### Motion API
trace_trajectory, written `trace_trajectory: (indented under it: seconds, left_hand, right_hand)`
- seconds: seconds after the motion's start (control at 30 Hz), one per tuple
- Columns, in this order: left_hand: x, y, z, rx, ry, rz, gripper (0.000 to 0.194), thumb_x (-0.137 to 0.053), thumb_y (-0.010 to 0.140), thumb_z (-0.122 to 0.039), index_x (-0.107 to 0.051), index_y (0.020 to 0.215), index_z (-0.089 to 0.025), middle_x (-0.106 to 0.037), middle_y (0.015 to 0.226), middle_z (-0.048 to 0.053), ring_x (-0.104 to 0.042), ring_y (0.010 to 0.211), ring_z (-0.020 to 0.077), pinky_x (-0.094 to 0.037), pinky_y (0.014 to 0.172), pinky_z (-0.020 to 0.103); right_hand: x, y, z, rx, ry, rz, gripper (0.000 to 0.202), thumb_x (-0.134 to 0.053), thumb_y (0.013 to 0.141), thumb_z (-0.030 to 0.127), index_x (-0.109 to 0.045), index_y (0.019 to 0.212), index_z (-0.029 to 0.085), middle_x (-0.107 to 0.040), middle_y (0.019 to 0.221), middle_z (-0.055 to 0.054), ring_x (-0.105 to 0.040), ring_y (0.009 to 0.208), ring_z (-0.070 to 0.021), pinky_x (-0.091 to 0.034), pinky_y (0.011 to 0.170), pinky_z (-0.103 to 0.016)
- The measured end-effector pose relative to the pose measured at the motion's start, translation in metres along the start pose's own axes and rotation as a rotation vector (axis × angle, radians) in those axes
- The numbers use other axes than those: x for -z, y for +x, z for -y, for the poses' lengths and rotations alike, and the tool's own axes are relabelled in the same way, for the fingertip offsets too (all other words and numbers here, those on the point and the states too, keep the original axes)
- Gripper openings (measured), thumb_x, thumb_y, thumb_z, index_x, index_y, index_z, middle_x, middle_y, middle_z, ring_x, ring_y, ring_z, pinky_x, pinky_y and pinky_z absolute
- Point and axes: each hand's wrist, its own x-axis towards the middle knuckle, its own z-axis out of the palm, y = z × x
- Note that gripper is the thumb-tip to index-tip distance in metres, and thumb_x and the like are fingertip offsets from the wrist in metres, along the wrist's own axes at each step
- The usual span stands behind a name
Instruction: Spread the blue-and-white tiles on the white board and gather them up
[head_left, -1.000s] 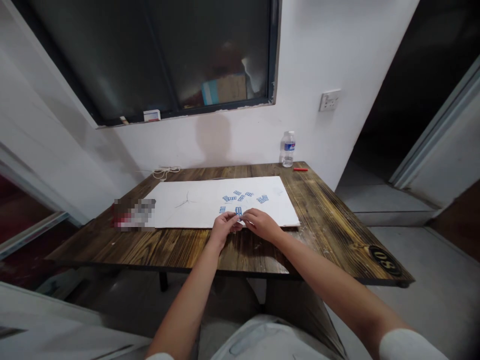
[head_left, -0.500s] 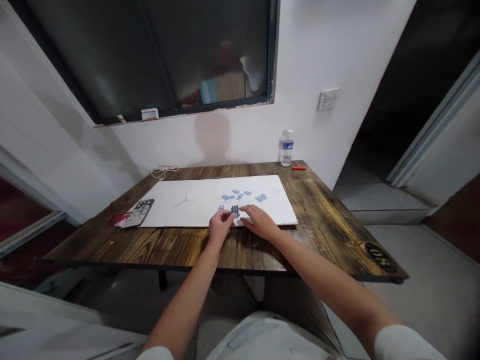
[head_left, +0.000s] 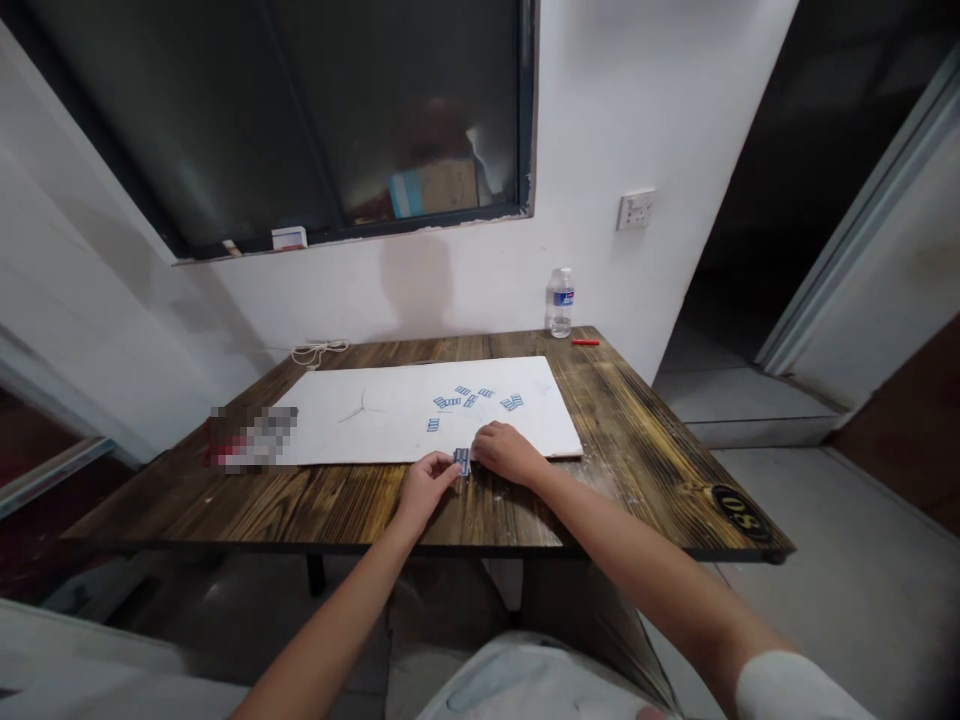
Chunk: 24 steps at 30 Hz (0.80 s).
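My left hand [head_left: 427, 490] pinches a small flat rectangular piece [head_left: 461, 459], dark and blue with pale bars, between thumb and fingers at the near edge of the white board [head_left: 397, 425]. Just right of it, my right hand [head_left: 508, 453] rests over the board's near edge with its fingers curled together; whatever they hold, if anything, is hidden. Farther up the board lie several small blue-outlined pieces [head_left: 471, 401] with a similar barred pattern, loosely scattered. One such piece [head_left: 433, 425] sits apart from them, nearer my left hand.
The board lies on a dark wooden table [head_left: 630, 490]. A water bottle [head_left: 561, 304] and a red pen-like stick [head_left: 586, 342] are at the back right. A white cable [head_left: 320, 350] is coiled at the back left. A pixelated patch covers the board's left end.
Both hands have come nearer to me, and the held piece has moved from over the board to its near edge. The right fingers have curled in. The view has shifted slightly.
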Motion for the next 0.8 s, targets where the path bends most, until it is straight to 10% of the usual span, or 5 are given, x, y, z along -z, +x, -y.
trace_trajectory:
  seconds: [0.3,0.8]
  left_hand:
    - [0.03,0.001,-0.003,0.031,-0.28,-0.323,0.038,-0.084,0.05,-0.036,-0.062,0.073,-0.015,-0.064,0.066,-0.001,-0.057,0.054,0.0089,-0.044,0.054,0.02]
    - [0.029,-0.004,0.003,-0.024,-0.308,-0.38,0.039,-0.083,0.053,-0.038,-0.063,0.075,-0.014,-0.062,0.065,-0.002,-0.056,0.052,0.0079,-0.044,0.053,0.019]
  right_hand:
    - [-0.001,0.0,0.001,-0.033,-0.009,0.022,0.02,-0.049,0.093,0.027,-0.065,0.092,0.015,-0.062,0.094,-0.008,-0.051,0.091,-0.0189,-0.034,0.077,-0.029]
    - [-0.002,0.002,0.008,-0.07,-0.061,0.012,0.02,-0.051,0.093,0.031,-0.065,0.093,0.016,-0.062,0.091,-0.008,-0.051,0.09,-0.0206,-0.035,0.073,-0.03]
